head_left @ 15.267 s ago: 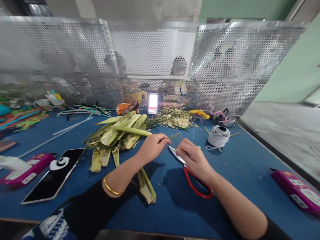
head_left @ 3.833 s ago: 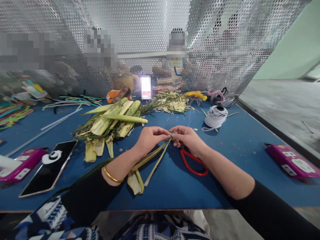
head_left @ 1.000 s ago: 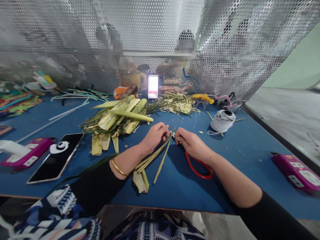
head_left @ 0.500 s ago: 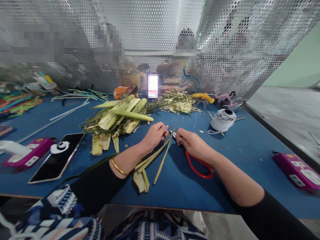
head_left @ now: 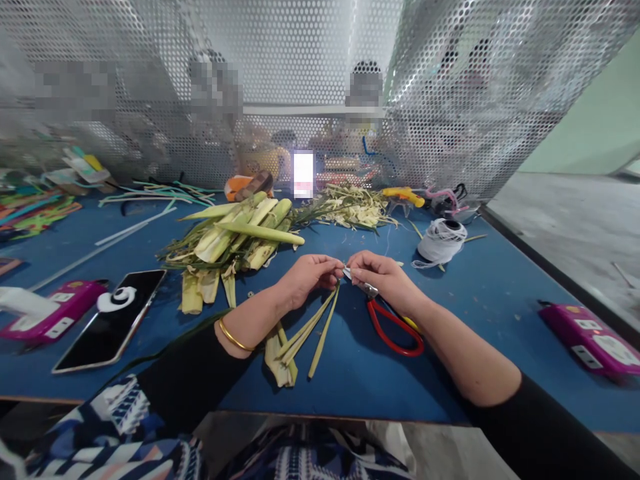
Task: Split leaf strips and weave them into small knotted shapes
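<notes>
Thin yellow-green husk strips (head_left: 320, 323) hang down toward the table from my left hand (head_left: 314, 273), whose fingertips pinch their upper ends. My right hand (head_left: 377, 275) meets it almost fingertip to fingertip, thumb over the blades of red-handled scissors (head_left: 397, 341). The silver blades point left toward the strip ends, and the handles stick out below the hand. Whether the right fingertips also pinch a strip is too small to tell. A broader piece of husk (head_left: 281, 360) lies just below, near the table's front edge.
On the blue table a pile of green husks (head_left: 235, 230) sits left of centre, with shreds (head_left: 355, 205) behind. A white string spool (head_left: 440, 243) is at right. A phone (head_left: 110, 327) and magenta power strips (head_left: 587, 340) flank my arms. A perforated metal screen (head_left: 300, 60) stands behind.
My right hand has turned so its thumb lies along the blades, showing more of the scissors. My left hand has come down slightly, closer to the right, and the strip tips now go into its pinch.
</notes>
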### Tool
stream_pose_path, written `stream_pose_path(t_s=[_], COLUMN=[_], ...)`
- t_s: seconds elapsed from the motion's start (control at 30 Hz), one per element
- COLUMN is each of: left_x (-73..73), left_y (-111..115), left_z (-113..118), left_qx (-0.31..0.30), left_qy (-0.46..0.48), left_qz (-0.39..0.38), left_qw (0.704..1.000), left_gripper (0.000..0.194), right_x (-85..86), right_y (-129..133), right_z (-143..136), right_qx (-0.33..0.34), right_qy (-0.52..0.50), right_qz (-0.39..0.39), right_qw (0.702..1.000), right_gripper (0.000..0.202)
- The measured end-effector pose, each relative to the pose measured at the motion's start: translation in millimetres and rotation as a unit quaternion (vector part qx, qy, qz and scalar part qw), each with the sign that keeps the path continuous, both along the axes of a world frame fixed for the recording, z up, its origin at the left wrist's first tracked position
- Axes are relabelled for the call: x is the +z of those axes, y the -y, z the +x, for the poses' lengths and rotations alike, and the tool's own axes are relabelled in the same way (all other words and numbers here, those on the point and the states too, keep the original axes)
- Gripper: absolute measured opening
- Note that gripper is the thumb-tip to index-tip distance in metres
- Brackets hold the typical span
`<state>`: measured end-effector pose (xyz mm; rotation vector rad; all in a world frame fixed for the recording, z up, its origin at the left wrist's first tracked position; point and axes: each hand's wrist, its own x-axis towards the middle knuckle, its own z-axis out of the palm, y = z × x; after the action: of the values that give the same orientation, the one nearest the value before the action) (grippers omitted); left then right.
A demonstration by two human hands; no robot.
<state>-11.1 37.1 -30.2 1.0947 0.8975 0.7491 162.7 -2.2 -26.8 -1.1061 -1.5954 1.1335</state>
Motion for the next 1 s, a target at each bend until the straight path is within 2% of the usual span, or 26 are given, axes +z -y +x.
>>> stream_pose_path(t_s=[0.1,0.3,0.6,0.7,0.8,0.9,1.0], left_x=[0.0,2.4,-3.2,-3.7,-2.7,-1.7,-1.2], left_y=[2,8,8,8,7,7,8], left_z=[1,3,6,5,4,4,4], left_qx=[-0.024,-0.086,-0.074,-0.083,-0.086,-0.083,-0.084], left_qy=[-0.009,-0.064,-0.081,-0.066,-0.049,-0.038,-0.036], left_qz=[0.005,0.083,0.112,0.123,0.134,0.144,0.154], left_qw=[1.0,0.991,0.988,0.987,0.986,0.985,0.984], left_gripper=[0.008,0.007,0.01,0.013,0.016,0.017,0.017], right_x=[-0.1,-0.5,-2.8,-2.3,-0.9,0.5,1.1], right_y=[0,0,0,-4,-8,-9,-7], right_z=[-2,-5,-7,-1,8,14,14], right_qx=[-0.006,-0.013,-0.032,-0.076,-0.108,-0.053,-0.002], right_qy=[-0.027,-0.063,-0.099,-0.121,-0.052,0.028,0.055], right_qz=[-0.01,-0.02,-0.056,-0.021,0.008,-0.018,-0.029], right_qw=[1.0,0.998,0.993,0.989,0.993,0.998,0.998], right_gripper=[0.021,0.019,0.016,0.026,0.024,0.02,0.022])
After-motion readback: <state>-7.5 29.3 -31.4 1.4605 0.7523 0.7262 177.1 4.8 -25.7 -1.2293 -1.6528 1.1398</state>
